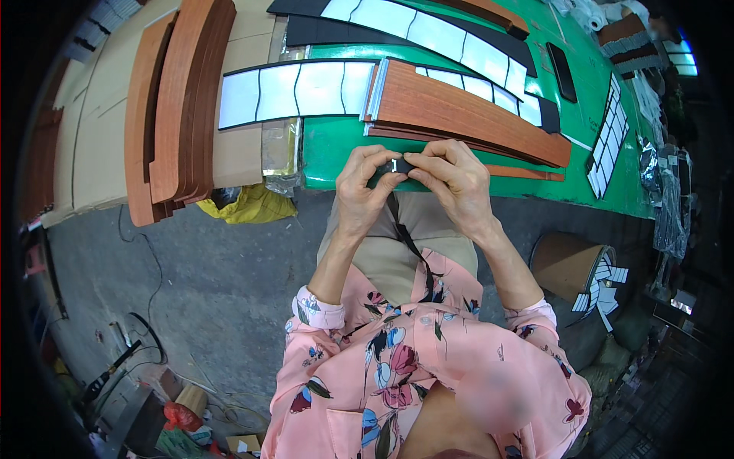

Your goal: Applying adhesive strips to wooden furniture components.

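My left hand (359,190) and my right hand (460,183) meet just off the near edge of the green table, above my lap. Between both sets of fingertips is a small black piece (400,165) with a bright silvery spot; fingers cover much of it, and its exact kind is unclear. Both hands are closed in a pinch on it. A black strap (410,239) runs from below the fingers down over my lap; whether it joins the piece cannot be made out. Just beyond the hands lies a stack of reddish-brown wood-grain boards (466,111).
White strips with black edging (294,92) lie on the green table (336,145). A dark phone (562,73) rests farther right. Curved brown boards (191,99) stand on cardboard at left, near a yellow bag (252,205). A brown bin (566,264) with white scraps is at right.
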`<state>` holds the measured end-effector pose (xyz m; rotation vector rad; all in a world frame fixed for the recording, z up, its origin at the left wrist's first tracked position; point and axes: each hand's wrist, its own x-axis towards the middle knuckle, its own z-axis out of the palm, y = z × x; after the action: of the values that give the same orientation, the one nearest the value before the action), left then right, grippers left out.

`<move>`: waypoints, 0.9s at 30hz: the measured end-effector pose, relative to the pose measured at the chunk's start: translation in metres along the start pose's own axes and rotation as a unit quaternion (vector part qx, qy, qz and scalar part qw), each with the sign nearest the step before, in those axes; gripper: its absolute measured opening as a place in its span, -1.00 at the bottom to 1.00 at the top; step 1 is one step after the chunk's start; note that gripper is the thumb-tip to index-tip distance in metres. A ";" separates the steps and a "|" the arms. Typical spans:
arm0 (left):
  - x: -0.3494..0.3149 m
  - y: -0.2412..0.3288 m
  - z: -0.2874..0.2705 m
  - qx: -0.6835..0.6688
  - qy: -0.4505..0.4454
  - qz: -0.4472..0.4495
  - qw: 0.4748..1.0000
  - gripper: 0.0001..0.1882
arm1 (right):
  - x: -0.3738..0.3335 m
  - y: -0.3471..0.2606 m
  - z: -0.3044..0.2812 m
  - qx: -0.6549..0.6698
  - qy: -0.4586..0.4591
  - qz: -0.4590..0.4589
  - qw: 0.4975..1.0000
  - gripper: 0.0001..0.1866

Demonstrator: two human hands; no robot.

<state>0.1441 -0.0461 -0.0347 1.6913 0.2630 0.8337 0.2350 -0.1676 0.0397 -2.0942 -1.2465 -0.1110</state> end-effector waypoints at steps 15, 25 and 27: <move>-0.001 0.004 0.002 0.002 -0.003 -0.015 1.000 -0.70 | -0.001 0.009 -0.001 0.024 -0.027 0.018 0.999 -0.74; 0.004 -0.004 0.003 0.075 0.024 0.119 0.990 -0.68 | -0.012 0.008 -0.015 0.034 0.007 -0.051 0.998 -0.72; 0.003 -0.003 0.002 0.165 -0.010 0.177 0.970 -0.66 | -0.013 0.007 -0.012 -0.048 -0.010 -0.079 0.996 -0.65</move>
<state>0.1487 -0.0448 -0.0362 2.0945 0.0871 1.0796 0.2368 -0.1867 0.0396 -2.0795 -1.4436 -0.2249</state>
